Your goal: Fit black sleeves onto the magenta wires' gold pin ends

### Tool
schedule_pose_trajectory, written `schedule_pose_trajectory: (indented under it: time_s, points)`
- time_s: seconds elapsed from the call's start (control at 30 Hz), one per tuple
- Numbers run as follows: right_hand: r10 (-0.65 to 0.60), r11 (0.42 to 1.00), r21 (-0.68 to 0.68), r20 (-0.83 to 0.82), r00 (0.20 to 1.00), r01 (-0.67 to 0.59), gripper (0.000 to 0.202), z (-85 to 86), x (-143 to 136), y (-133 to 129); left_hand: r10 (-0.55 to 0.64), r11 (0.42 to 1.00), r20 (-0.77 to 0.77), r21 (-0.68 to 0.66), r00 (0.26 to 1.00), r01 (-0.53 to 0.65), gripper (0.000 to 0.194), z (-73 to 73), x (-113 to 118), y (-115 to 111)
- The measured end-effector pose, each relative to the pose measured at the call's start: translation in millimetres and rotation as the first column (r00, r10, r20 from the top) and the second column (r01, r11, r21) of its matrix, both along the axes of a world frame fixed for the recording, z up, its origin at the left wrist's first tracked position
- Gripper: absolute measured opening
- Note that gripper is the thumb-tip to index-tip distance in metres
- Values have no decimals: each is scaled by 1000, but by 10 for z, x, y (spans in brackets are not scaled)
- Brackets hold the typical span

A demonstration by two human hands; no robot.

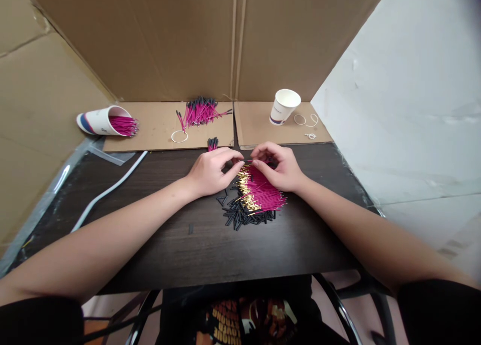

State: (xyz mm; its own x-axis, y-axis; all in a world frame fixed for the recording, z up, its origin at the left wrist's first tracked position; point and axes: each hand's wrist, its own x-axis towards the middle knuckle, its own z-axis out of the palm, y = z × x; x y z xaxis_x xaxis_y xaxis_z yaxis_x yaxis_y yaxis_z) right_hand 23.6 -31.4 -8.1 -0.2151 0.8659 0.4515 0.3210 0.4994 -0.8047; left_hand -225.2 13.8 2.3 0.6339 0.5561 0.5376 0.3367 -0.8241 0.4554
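Observation:
My left hand is closed in a pinch, its fingertips meeting the end of a thin magenta wire; whatever small piece they grip is too hidden to name. From the other side, my right hand pinches that magenta wire between thumb and index finger. Just below both hands lies a heap of magenta wires with gold metal ends pointing left. Around and under its lower left edge are loose short black sleeves. Behind my left hand sits a small bunch of black-tipped magenta wires.
Cardboard lines the table's back, bearing a pile of black-capped wires and a white rubber band. A tipped paper cup of wires lies left; an upright paper cup stands right. A white cable crosses the left side.

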Motion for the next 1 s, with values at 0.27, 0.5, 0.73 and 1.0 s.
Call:
schedule_pose_trajectory:
  time_s: [0.27, 0.5, 0.73, 1.0]
  points:
    - [-3, 1000, 2, -9, 1000, 3, 10, 13, -7, -4, -1, 1000, -2, 10, 1000, 1, 23, -6, -1, 6]
    - [-55, 998, -15, -39, 998, 55, 9, 24, -4, -12, 16, 1000, 6, 13, 1000, -16, 22, 21, 0, -11]
    - [-223, 973, -102, -184, 957, 207, 4, -38, 16, 77, -66, 997, 30, 44, 997, 65, 20, -17, -4, 10]
    - [-170, 978, -149, -194, 966, 142, 8, -96, 28, 123, -158, 984, -137, 63, 978, 167, 26, 8, -6, -24]
